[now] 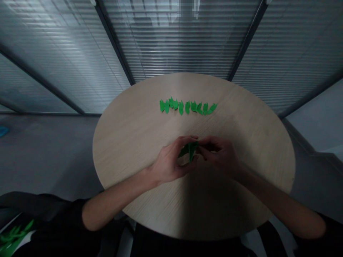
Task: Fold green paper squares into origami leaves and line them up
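Observation:
A dark green folded piece of paper (pixel 192 151) is held above the near middle of the round table. Around its left side curl the thumb and fingers of my left hand (pixel 171 159), closed on its edges. My right hand (pixel 221 153) pinches the paper's upper right edge between thumb and fingers. Beyond both hands, a row of several small green folded-paper pieces (pixel 181 107), pointed like leaves, lies on the table. Parts of the held paper are hidden by my fingers.
The round wooden table (pixel 125 150) stands close to glass panels with blinds (pixel 177 53). At the lower left, more green pieces (pixel 16 233) lie beside my dark sleeve. A blue object (pixel 3 131) is on the floor at far left.

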`<state>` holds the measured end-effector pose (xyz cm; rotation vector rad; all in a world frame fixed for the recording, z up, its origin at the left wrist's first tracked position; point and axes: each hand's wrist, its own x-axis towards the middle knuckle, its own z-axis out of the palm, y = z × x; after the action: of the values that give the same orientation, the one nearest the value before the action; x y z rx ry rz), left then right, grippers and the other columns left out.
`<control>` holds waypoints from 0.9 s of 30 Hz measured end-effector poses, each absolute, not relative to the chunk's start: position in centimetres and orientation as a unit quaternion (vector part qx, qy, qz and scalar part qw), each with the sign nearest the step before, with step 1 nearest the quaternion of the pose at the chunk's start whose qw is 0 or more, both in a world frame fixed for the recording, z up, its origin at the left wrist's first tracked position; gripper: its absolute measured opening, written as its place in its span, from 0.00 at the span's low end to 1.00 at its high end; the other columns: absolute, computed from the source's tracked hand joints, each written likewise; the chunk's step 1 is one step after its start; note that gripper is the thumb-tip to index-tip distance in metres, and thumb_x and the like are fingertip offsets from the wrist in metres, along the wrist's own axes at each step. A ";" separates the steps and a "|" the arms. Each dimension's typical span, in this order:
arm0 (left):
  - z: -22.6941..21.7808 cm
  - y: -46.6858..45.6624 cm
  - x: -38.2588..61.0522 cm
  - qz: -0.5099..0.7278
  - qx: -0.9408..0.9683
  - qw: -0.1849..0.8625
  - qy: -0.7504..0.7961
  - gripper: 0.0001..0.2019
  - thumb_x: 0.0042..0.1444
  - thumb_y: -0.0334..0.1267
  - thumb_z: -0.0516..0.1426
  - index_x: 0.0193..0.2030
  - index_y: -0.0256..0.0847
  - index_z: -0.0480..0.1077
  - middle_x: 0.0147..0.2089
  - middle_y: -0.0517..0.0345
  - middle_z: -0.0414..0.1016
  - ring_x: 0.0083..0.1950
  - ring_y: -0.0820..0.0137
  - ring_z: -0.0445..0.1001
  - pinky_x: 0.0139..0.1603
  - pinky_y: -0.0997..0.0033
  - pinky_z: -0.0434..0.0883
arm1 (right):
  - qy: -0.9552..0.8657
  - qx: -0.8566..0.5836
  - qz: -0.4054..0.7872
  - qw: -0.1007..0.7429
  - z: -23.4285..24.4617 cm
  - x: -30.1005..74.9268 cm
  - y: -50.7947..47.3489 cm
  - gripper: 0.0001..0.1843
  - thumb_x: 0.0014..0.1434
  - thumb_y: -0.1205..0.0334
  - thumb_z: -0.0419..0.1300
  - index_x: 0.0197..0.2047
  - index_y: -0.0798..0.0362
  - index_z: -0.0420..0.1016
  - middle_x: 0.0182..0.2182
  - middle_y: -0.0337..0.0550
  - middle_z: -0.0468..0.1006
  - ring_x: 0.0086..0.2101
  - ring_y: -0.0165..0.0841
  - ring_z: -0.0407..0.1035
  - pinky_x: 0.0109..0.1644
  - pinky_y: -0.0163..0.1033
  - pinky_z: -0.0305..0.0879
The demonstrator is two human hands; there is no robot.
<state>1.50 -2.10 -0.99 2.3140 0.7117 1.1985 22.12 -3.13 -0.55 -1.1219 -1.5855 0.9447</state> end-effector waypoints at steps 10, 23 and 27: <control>-1.1 -1.9 1.5 0.446 0.828 0.228 0.252 0.22 0.63 0.32 0.62 0.63 0.40 0.65 0.60 0.42 0.79 0.58 0.62 0.81 0.56 0.61 0.81 | -0.623 -0.461 0.429 0.464 -0.4 22.0 -3.1 0.13 0.57 0.51 0.73 0.36 0.52 0.83 0.22 0.36 0.78 0.21 0.27 0.69 0.22 0.31 0.65; -1.3 -2.0 1.5 0.435 0.834 0.230 0.250 0.23 0.63 0.31 0.61 0.64 0.40 0.64 0.61 0.41 0.78 0.59 0.61 0.81 0.56 0.61 0.81 | -0.599 -0.450 0.463 0.474 -0.4 22.0 -3.0 0.14 0.56 0.51 0.73 0.35 0.53 0.80 0.22 0.37 0.77 0.21 0.26 0.69 0.22 0.30 0.66; -1.2 -2.1 1.5 0.428 0.836 0.235 0.250 0.23 0.63 0.32 0.61 0.64 0.40 0.63 0.61 0.40 0.77 0.59 0.60 0.80 0.55 0.60 0.81 | -0.593 -0.450 0.475 0.470 -0.1 21.9 -3.2 0.10 0.56 0.56 0.71 0.35 0.54 0.80 0.23 0.38 0.78 0.21 0.26 0.69 0.23 0.30 0.66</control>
<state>1.46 -2.05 -1.21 2.2935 0.6860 1.1746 21.88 -3.17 -0.07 -1.1016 -1.4524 1.1630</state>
